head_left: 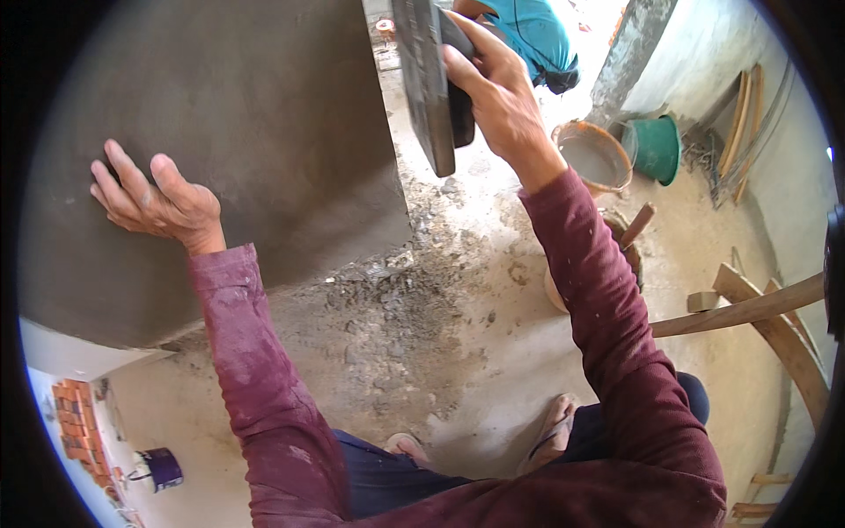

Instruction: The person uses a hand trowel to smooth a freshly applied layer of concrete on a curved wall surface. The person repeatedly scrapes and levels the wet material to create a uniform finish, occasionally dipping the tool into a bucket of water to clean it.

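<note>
A dark flat plastering float is in my right hand, its handle gripped by my curled fingers. It is held edge-on at the right edge of a grey plastered wall; whether its face touches the plaster I cannot tell. My left hand is open over the wall's left part, with fingers spread and holding nothing. Contact between that hand and the surface is not clear.
Crumbled mortar litters the floor below the wall. To the right are a round tub, a green bucket and wooden boards. A person in a teal shirt is beyond the wall. A dark purple bucket stands lower left.
</note>
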### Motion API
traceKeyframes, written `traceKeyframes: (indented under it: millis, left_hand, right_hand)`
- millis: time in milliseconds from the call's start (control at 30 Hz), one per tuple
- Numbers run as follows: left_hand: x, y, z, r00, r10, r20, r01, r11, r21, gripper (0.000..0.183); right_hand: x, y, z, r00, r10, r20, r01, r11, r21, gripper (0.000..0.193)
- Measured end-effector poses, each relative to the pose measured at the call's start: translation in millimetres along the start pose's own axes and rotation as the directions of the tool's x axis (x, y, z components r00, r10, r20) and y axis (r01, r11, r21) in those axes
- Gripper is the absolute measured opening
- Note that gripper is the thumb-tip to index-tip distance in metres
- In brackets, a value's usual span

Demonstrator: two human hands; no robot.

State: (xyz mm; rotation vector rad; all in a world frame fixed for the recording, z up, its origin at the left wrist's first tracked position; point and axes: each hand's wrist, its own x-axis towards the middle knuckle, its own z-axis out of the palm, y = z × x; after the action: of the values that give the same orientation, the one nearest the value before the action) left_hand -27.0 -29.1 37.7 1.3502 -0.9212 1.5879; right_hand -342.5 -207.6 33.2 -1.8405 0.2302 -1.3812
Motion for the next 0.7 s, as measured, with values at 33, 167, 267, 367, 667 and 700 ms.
traceKeyframes:
  millis: [33, 167, 267, 367, 667, 700]
  left_hand:
    - [-1.7, 2.9, -0.1, 1.000, 0.008, 0.007, -0.008, 1.000, -0.002, 0.063]
    - [0.8, 0.9, -0.2, 0.997, 0.066, 0.038, -0.068, 0.997, 0.035, 0.065]
    - [-2.7, -16.2, 2.5, 0.990, 0.139, 0.021, -0.140, 0.989, 0.050, 0.065]
    - [-6.4, -10.6, 5.0, 0.991, 0.134, 0.002, -0.134, 0.990, 0.037, 0.063]
    - [33.6, -15.9, -15.4, 0.924, 0.299, -0.239, -0.323, 0.944, -0.067, 0.045]
    - [47.5, -1.3, -20.7, 0.914, 0.268, -0.305, -0.321, 0.937, -0.140, 0.046]
  right_hand:
    - [2.0, 5.7, 5.3, 1.000, 0.005, 0.018, -0.006, 0.998, 0.068, 0.052]
    - [-33.0, 49.0, 27.8, 0.999, -0.010, 0.043, 0.009, 1.000, 0.014, 0.065]
    - [-123.2, 107.1, 40.7, 0.921, 0.370, 0.120, -0.377, 0.925, 0.044, 0.068]
    - [-232.5, 144.1, 25.5, 0.796, 0.592, 0.126, -0.547, 0.792, -0.272, 0.060]
    - [-88.4, -28.0, 2.5, 0.876, -0.455, 0.161, 0.423, 0.563, -0.710, 0.068]
    - [-68.7, -33.1, 2.0, 0.827, -0.524, 0.205, 0.480, 0.466, -0.743, 0.069]
